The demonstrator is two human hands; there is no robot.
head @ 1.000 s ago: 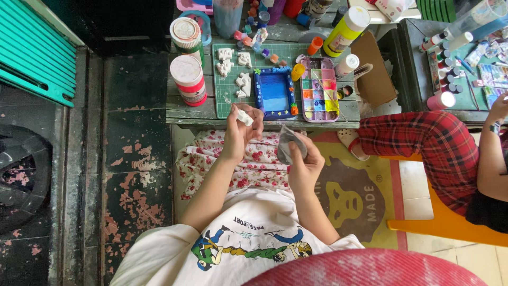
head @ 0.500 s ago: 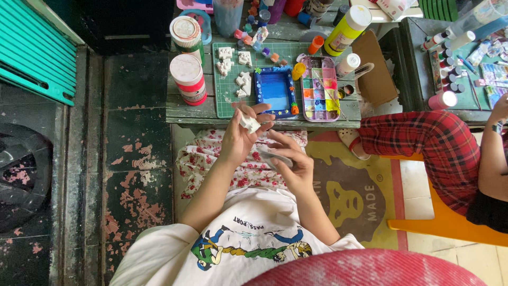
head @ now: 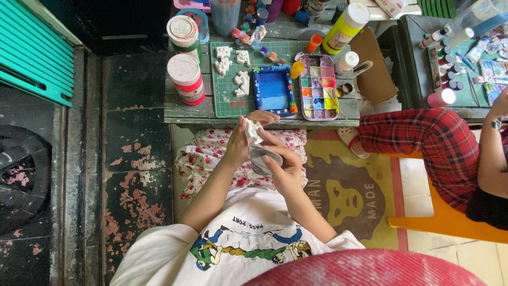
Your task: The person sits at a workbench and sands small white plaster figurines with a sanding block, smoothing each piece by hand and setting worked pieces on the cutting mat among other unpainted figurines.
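My left hand point(head: 239, 145) holds a small white plaster figure point(head: 253, 130) up over my lap, just below the table edge. My right hand point(head: 283, 167) grips a grey rag or sponge piece point(head: 260, 158) and presses it against the underside of the figure. Both hands touch each other. On the table in front lie a blue painted frame point(head: 273, 91), a paint palette point(head: 318, 88) with several colours, and more white plaster pieces point(head: 233, 68) on a green cutting mat point(head: 227, 100).
Two red-and-white cans point(head: 185, 74) stand at the table's left. Paint bottles and a yellow-green tube point(head: 344, 24) crowd the back. A person in red checked trousers point(head: 423, 140) sits on an orange stool point(head: 450, 225) at right, beside a second table point(head: 465, 100).
My right hand has moved left and up with the grey piece, closing onto the white figure held in my left hand. The two hands now touch.
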